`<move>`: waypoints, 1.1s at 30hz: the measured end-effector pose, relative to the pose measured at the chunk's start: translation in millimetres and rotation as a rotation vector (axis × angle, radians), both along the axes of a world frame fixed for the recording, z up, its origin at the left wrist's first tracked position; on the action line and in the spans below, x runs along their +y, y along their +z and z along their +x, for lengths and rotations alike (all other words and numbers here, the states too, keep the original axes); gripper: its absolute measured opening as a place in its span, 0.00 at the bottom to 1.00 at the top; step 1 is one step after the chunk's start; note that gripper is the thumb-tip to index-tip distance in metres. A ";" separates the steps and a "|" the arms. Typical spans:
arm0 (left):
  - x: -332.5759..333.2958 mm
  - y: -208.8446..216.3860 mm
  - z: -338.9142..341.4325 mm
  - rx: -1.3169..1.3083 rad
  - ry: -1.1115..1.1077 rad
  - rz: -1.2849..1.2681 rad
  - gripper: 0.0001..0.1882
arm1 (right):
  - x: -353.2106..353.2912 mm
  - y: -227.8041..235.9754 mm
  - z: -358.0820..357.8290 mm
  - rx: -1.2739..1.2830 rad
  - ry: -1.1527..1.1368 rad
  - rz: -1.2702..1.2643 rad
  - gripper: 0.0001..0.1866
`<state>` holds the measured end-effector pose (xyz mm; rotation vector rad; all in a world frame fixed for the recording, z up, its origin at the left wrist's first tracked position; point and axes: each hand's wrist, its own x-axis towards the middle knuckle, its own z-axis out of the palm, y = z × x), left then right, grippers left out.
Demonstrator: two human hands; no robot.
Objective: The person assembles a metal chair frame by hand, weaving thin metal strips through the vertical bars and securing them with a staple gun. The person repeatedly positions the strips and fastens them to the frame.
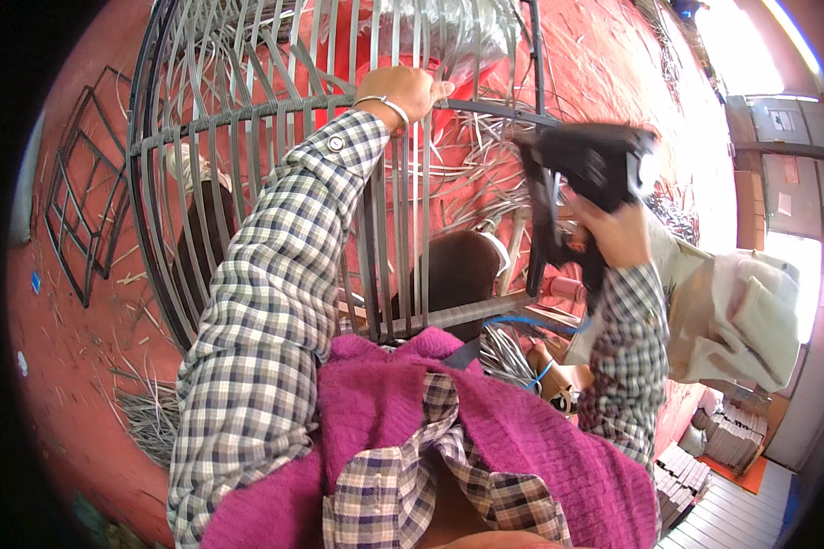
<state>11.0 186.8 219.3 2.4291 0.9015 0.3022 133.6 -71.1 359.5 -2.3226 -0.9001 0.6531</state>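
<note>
A dark metal frame [538,55] lies across my lap, strung with long flat grey strips [288,197] that wrap over its crossbar [238,117]. My left hand [401,91] is closed at the crossbar, pinching a grey strip there; the fingertips are partly hidden. To the right, my right hand [621,236] grips the handle of a black staple gun [595,156], slightly blurred. Its nose is beside the right end of the crossbar, and I cannot tell whether it touches. A blue air hose [536,322] runs below the gun.
Loose grey strips [494,165] litter the red floor [613,55]. A bare dark metal frame [87,183] lies at the left. Clear plastic [458,37] sits beyond the frame. A beige cloth [737,316] hangs at the right, near stacked bundles [732,435].
</note>
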 end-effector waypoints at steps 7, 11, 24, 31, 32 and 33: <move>-4.2 3.7 -1.3 0.106 -0.055 0.000 0.28 | -192.5 -7.3 105.1 -0.768 -0.341 -0.261 0.18; -8.9 16.2 1.5 0.062 -0.073 0.074 0.28 | -247.6 -59.8 175.3 -0.730 -0.605 -0.690 0.28; -95.3 149.4 26.4 -0.046 -0.118 0.252 0.17 | -29.7 11.8 174.0 -0.917 0.314 0.326 0.20; -68.6 256.3 12.4 -0.284 -0.429 0.350 0.16 | 37.3 43.4 61.8 -0.432 0.755 0.385 0.11; -49.4 279.4 16.1 -0.449 -0.289 0.680 0.17 | 33.5 46.3 56.7 -0.421 0.745 0.391 0.11; -25.0 303.5 21.4 -0.619 -0.258 0.948 0.17 | 28.6 50.0 53.0 -0.412 0.766 0.433 0.11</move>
